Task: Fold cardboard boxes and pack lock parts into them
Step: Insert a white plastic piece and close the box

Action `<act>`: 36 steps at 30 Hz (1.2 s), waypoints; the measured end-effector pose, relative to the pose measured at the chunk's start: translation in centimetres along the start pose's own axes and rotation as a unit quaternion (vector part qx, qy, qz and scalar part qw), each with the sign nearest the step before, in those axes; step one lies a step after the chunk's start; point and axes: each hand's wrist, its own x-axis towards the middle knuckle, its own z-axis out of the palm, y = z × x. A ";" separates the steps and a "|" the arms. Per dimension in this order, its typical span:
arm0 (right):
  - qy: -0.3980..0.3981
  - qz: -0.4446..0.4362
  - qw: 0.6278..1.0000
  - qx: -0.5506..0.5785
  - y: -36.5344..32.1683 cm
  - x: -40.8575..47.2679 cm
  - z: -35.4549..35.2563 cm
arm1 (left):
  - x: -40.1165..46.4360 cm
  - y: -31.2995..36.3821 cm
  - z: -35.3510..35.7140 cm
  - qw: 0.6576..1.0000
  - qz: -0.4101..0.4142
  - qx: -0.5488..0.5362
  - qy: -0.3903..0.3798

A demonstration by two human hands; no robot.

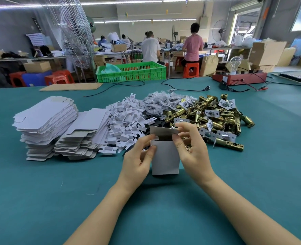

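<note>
A: Where is the box right now?

B: Upright on the teal bench (40, 200), just in front of the person. The small white box (165, 158) has its top flap (163, 130) raised and its mouth open. The left hand (139, 156) pinches the left wall near the rim, thumb on the front face. The right hand (190, 144) has its fingers curled at the right rim, apparently pinching that edge under the flap.

A: How should this step go?

B: I'd say keep the left hand steady so the walls stay square, tuck any side tabs in first, and hold the mouth wide for a part.

A: And the parts?

B: The pile of brass latches (211, 117) lies just behind the box, with white plastic inserts (125, 121) and bagged pieces (162, 101) beside it. Flat box blanks (47, 119) are stacked to the left.

A: Any writing or brand?

B: None readable; the box faces are plain.
</note>
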 end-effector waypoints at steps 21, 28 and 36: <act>-0.101 0.126 0.979 0.127 -0.8 1.5 -1.1 | 0.1 0.5 -0.1 0.999 -0.001 -0.033 -0.019; -0.107 0.104 0.986 0.076 -0.6 1.5 -1.3 | 0.0 0.5 0.4 0.997 -0.031 -0.072 0.010; -0.115 0.089 0.988 0.057 -0.8 1.3 -1.3 | 1.5 2.6 -0.7 0.998 -0.037 -0.039 0.036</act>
